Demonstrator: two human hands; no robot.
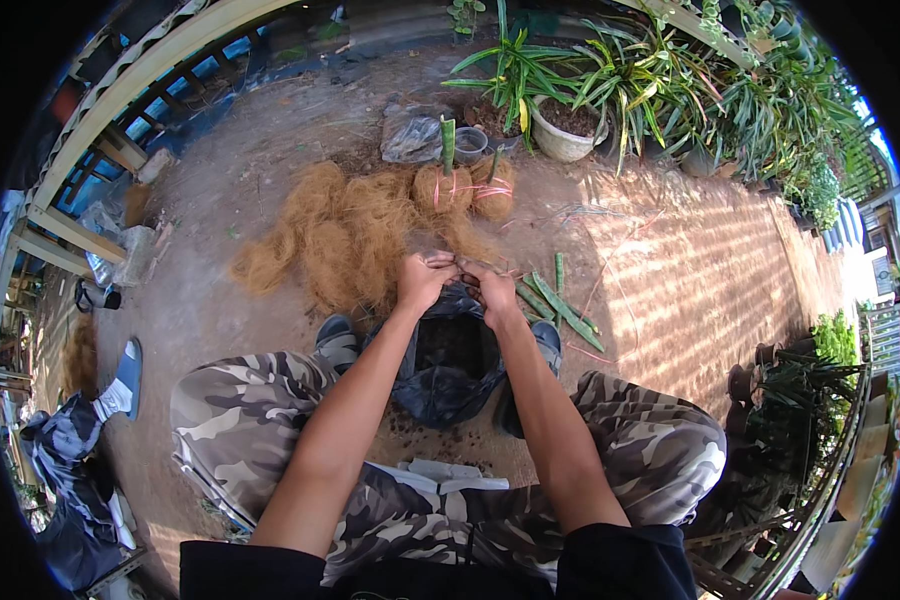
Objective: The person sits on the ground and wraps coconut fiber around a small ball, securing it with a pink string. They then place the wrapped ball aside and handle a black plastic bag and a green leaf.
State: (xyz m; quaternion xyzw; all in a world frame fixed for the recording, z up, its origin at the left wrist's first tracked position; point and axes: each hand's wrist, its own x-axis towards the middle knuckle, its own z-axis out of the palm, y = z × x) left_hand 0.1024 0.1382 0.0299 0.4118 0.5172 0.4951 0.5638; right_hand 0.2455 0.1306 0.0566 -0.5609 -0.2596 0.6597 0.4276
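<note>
My left hand (425, 281) and my right hand (490, 289) meet above the far rim of a black plastic bag (444, 397) with dark soil (454, 345) inside. Their fingers are bent together at the tips; whatever may be pinched there is too small to tell. Beyond them lies a heap of brown coir fibre (356, 240). A loose tuft of fibre (469, 236) is just past my fingertips. Two coir balls, a left one (441, 191) and a right one (493, 196), are bound with pink twine, each with a green leaf cutting upright in it. Cut snake plant leaves (562, 304) lie right of my right hand.
A clear plastic cup (469, 142) and a crumpled plastic bag (414, 139) sit behind the balls. Farther right are a potted plant (566, 135) and loose pink twine (630, 315). Another person's slippered foot (129, 382) and a concrete block (136, 255) are at left.
</note>
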